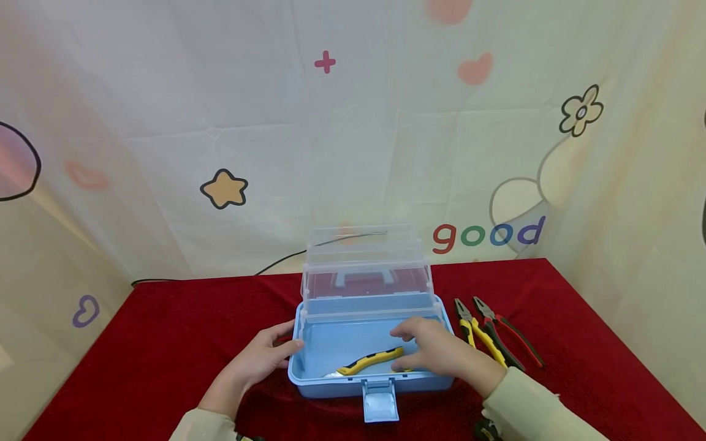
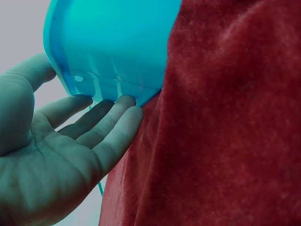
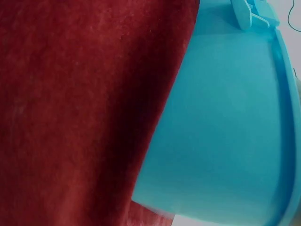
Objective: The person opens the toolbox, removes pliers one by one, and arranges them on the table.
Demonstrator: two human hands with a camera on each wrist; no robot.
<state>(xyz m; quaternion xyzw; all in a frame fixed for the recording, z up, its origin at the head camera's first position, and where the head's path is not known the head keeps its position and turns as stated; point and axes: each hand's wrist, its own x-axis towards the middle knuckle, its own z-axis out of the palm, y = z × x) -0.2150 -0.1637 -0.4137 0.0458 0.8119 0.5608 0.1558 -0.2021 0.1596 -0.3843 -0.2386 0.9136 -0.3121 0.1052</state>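
Observation:
A light blue plastic toolbox (image 1: 325, 391) stands on the red cloth, its clear lid (image 1: 366, 282) raised at the back and its front latch (image 1: 380, 401) hanging down. My left hand (image 1: 265, 355) grips the left side, thumb over the rim; in the left wrist view the fingertips (image 2: 126, 100) touch the outer wall. Inside the box lies a yellow and black utility knife (image 1: 371, 360). Above the right part of the interior is my right hand (image 1: 432, 346), thumb and fingers apart and curved. A yellow bit (image 1: 407, 370) shows by its thumb, mostly hidden. The right wrist view has only the toolbox's outer wall (image 3: 225, 117).
Yellow-handled pliers (image 1: 480, 337) and red-and-black-handled pliers (image 1: 504, 331) lie right of the box. A dark object (image 1: 485, 430) is partly under the right sleeve. Behind the table hangs a patterned curtain (image 1: 358, 153), with a thin black cable (image 1: 284, 257) before it.

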